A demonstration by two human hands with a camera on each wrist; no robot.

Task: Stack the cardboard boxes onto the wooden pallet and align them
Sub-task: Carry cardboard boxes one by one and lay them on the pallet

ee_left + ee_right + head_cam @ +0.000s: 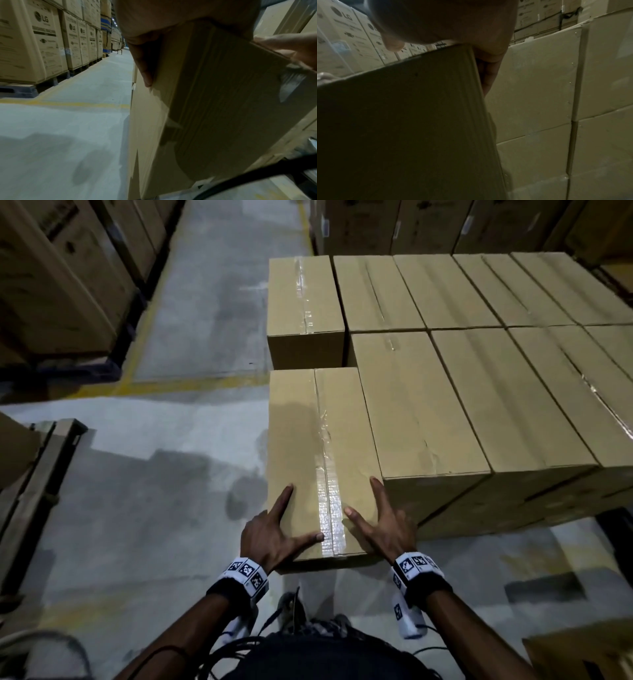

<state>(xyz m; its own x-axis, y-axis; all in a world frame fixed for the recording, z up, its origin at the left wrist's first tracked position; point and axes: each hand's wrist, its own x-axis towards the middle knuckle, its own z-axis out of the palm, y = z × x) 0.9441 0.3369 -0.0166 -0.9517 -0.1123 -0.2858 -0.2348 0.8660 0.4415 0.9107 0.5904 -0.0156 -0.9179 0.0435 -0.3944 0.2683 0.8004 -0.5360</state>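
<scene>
- Warehouse aisle: grey concrete floor (178, 313) with yellow lane lines, printed appliance cartons (42, 40) stacked along the far side.
- Stack (462, 364) of plain taped boxes sits to my right, top layer packed tight in two rows. Pallet underneath isn't clearly visible from here.
- Near box (318, 460) is at the stack's front-left corner, its right side against the neighbour (421, 412), its near end sticking out toward me past the neighbour's front face.
- Left hand (270, 532): fingers spread and straight, thumb on top near the tape seam, fingers down the left side. Not curled round anything.
- Right hand (380, 525): same, mirrored, flat at the right near corner, fingers in the gap by the neighbour.
- Why held so, I'd guess: palms bracket the near end so I can push it in and square it flush.
- Risk: right fingers pinched between boxes as it slides.
</scene>
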